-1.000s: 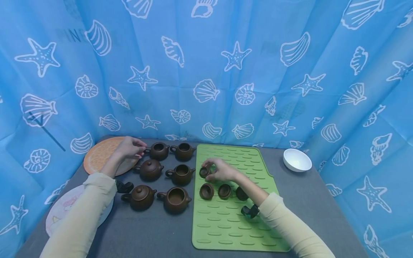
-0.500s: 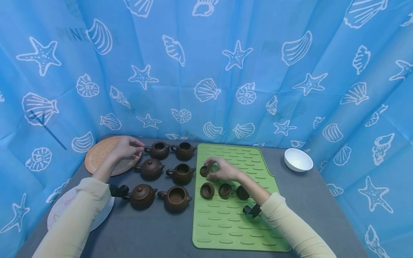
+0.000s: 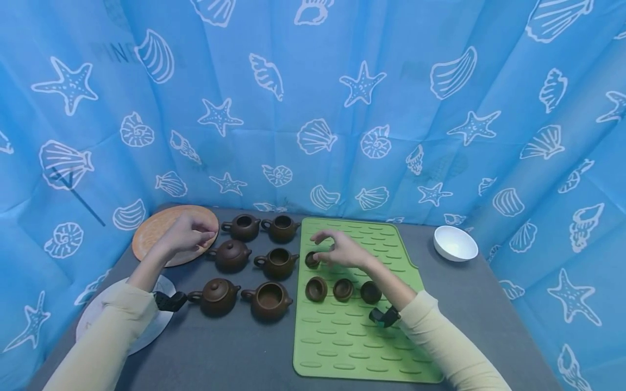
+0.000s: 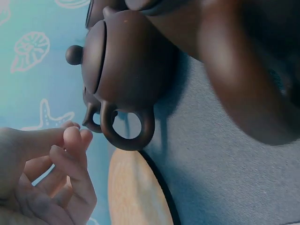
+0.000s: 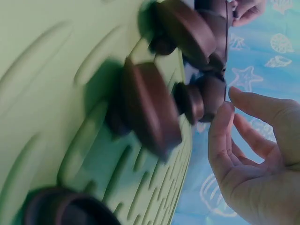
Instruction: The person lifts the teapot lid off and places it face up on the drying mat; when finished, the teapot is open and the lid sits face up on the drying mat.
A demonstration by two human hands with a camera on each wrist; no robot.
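Note:
In the head view my left hand [image 3: 188,236] hovers over the orange round plate [image 3: 151,233], apart from a lidless brown teapot [image 3: 246,231]. Its fingers are loosely bent, with nothing between them in the left wrist view, where a lidded teapot [image 4: 133,56] stands near the fingertips. My right hand [image 3: 346,251] is above the green mat [image 3: 352,347], thumb and forefinger spread beside a small brown teapot lid [image 3: 312,262]. In the right wrist view this lid [image 5: 192,104] lies upturned, apart from the fingers. Three more lids, among them one [image 3: 316,289] at the left, lie in a row nearer me.
Several brown teapots stand left of the mat; two of them, such as the front-left one [image 3: 216,296], wear lids. A pale round plate [image 3: 156,320] lies partly beneath my left forearm. At the right is a white bowl [image 3: 456,243]. A blue shell-print curtain [image 3: 274,108] hangs behind.
My right fingers have spread and come away from the small lid, which stays on the mat. My left hand has drawn back leftward from the back teapot's handle.

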